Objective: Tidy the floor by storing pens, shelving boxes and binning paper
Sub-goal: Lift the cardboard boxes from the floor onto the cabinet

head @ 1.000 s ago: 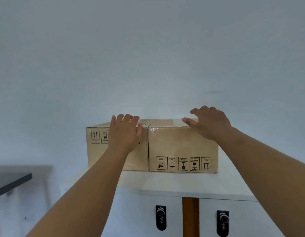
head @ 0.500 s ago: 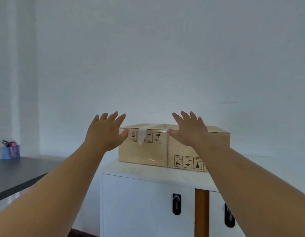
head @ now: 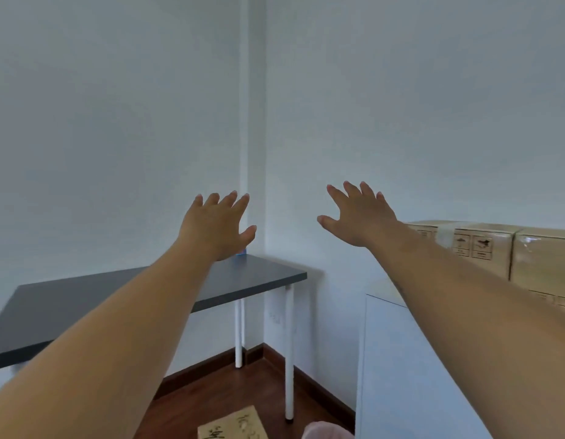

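Observation:
Two taped cardboard boxes stand side by side on top of the white cabinet at the right edge. My right hand hovers in the air to their left, fingers spread, holding nothing. My left hand is raised in front of the room corner, also spread and empty. It hides most of a small blue holder at the back corner of the dark desk. Another cardboard box lies on the wooden floor at the bottom edge.
The desk stands on white legs against the left wall. A pinkish bin rim shows at the bottom edge beside the cabinet. Brown wooden floor lies between desk and cabinet.
Both hands have come off the shelved boxes. The view has swung left, so the boxes and cabinet now sit at the right edge and the desk and floor have come into sight.

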